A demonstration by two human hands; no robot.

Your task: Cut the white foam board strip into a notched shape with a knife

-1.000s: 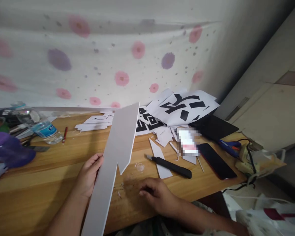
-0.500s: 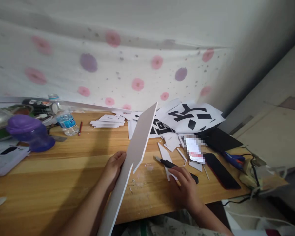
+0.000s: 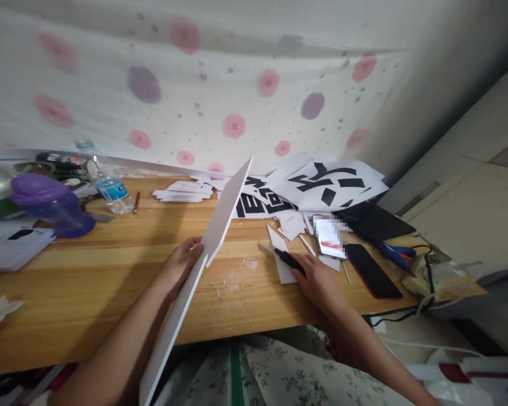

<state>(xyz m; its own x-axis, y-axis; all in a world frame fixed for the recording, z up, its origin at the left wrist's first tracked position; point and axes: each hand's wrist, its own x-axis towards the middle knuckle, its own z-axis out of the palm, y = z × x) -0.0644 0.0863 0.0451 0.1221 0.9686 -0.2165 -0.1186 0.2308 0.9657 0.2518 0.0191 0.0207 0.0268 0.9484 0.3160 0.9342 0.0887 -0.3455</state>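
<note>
Tilted past the near edge of the worktop, a white board is gripped by the left hand; on the right, the right hand clasps a black knife, whose left-pointing blade could gouge the board if swept carelessly.

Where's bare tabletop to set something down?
Open wood lies between purple cup and left hand; a smaller patch, with scraps, between white board and right hand. Crowded: printed papers beyond that hand, black phone to its right.
</note>
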